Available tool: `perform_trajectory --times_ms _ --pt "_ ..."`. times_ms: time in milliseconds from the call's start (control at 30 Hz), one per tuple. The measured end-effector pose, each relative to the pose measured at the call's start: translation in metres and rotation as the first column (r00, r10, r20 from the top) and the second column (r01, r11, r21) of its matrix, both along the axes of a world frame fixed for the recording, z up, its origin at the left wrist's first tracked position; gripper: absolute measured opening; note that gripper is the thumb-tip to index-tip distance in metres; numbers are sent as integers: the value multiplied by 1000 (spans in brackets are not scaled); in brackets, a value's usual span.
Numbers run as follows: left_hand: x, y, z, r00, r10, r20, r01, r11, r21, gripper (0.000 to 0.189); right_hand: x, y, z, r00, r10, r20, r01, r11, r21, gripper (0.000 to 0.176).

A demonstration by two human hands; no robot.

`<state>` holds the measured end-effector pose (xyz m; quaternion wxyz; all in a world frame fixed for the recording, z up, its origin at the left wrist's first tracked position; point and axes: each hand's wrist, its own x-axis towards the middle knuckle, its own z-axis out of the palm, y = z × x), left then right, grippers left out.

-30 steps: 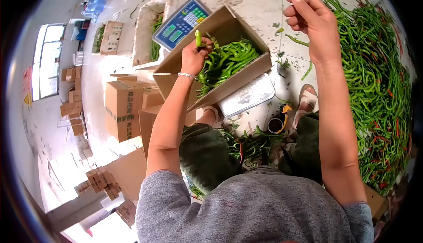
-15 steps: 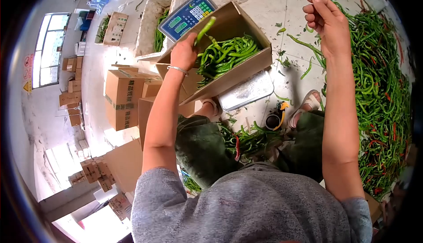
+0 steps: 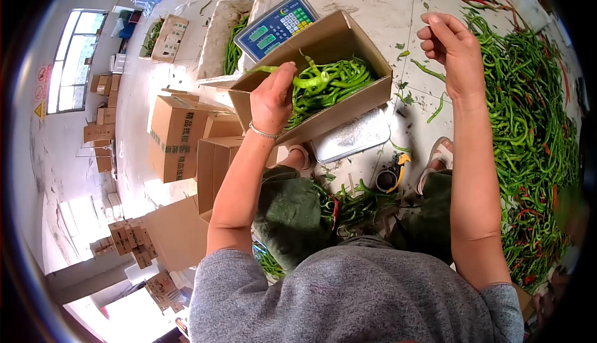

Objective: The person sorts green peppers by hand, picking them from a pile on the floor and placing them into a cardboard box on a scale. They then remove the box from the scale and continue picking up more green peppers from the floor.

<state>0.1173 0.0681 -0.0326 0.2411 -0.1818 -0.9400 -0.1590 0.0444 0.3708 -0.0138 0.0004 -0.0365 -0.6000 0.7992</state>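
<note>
Chili (image 3: 268,69) tipped flatter, left hand (image 3: 272,97) holding it (braceleted)

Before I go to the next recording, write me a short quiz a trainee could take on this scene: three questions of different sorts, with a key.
1. Multiple choice: what is around the wrist of the left hand?
A) a watch
B) a bracelet
C) a rubber band

2. True or false: the right hand is outside the box.

3. Fill in the word: the big pile on the person's right is mostly green peppers, with some ____ ones among them.

Key: 1 B; 2 true; 3 red
</note>
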Motion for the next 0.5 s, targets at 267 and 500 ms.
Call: perform_trajectory --times_ms 267,500 --pt "-55 -131 55 899 424 110 -382 882 -276 33 6 12 0 999 -30 -13 30 999 37 20" --pt "-110 -126 78 906 393 158 -375 918 -132 34 7 26 -4 999 -28 -34 31 998 63 21"
